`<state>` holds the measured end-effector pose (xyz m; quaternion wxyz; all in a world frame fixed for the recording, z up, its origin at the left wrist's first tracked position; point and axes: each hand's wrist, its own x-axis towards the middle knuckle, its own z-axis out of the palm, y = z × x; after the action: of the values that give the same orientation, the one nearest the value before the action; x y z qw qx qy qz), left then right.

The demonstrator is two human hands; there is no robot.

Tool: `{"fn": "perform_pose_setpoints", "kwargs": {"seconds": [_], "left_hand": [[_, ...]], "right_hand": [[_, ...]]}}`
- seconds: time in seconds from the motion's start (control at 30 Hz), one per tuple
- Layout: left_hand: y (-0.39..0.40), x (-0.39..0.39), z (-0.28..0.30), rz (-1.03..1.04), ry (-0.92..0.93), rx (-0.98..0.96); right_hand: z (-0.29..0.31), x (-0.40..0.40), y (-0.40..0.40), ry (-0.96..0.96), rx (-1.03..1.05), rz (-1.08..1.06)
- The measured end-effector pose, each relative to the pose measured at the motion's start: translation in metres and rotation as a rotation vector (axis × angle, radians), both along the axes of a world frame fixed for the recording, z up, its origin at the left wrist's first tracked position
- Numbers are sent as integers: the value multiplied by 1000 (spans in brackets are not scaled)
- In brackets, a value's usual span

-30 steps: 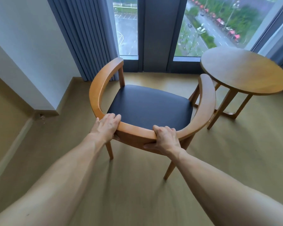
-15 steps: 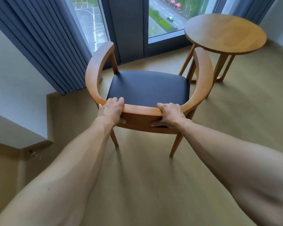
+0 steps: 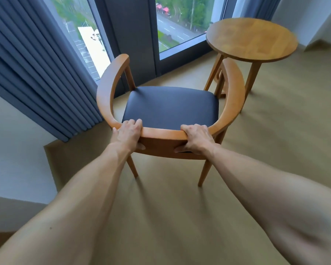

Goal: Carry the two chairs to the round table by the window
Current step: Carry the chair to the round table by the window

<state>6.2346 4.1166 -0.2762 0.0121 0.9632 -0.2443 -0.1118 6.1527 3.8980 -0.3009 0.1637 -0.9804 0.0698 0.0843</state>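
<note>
A wooden armchair with a black seat stands in front of me, its open side facing the window. My left hand grips the curved backrest on its left part, and my right hand grips it on the right, fingers curled over the top rail. The round wooden table stands at the upper right by the window, just beyond the chair's right arm. Only one chair is in view.
Blue-grey curtains hang along the left of the window. A white wall juts out at the left. Another curtain and white wall close the far right corner. Tan floor spreads right of the chair.
The chair and my hands have shifted with my view turning right; the chair's right arm now sits nearer the table's legs. Both hands keep their grip.
</note>
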Motion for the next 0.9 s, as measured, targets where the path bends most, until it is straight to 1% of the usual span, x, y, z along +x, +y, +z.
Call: {"fn": "perform_pose_setpoints", "kwargs": {"seconds": [0.2,0.43,0.57,0.7,0.9], "left_hand": [[40,62,-1,-112,2,-21],[63,119,-8,-251,-48,-1],[69,155,-3,-315,-93,32],[62,198,0,-362,-56,15],[45,270,2,-419,-69,-17]], "right_hand": [[-1,37,49,-15,17,-117],[2,70,88,1,11,-285],[-2,97,98,-34,36,-340],[-8,131,99,-68,57,-386],[-6,192,93,-88,-15,-423]]}}
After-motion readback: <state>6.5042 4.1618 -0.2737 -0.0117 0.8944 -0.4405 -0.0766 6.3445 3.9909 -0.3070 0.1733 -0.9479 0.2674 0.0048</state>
